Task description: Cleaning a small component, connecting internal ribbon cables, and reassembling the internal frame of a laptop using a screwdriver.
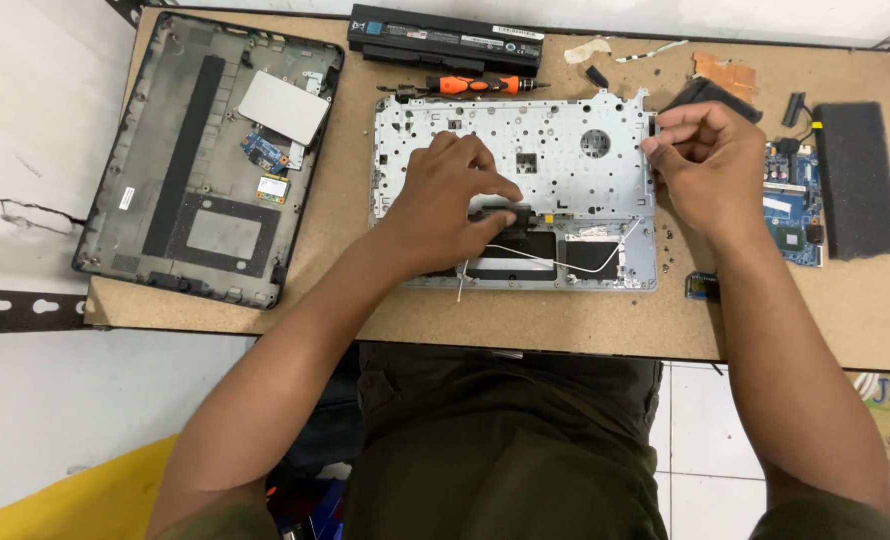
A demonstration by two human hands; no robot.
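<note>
Your left hand (pixel 455 195) pinched the black part (pixel 500 215) on the palmrest (pixel 515 140); your right hand (pixel 710 160) gripped its edge, fingers closed. Removal step; probably next needed gentle lifting.

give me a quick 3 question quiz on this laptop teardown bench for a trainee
1. True or false: the left hand rests on the silver palmrest frame.
2. What lies just above that frame? A) orange-handled screwdriver B) hammer C) scissors
3. Which hand is at the frame's right edge?

Key:
1. True
2. A
3. The right hand, with its fingers pinched at that edge; the black bottom cover lies far left, the black battery at the top.
</note>
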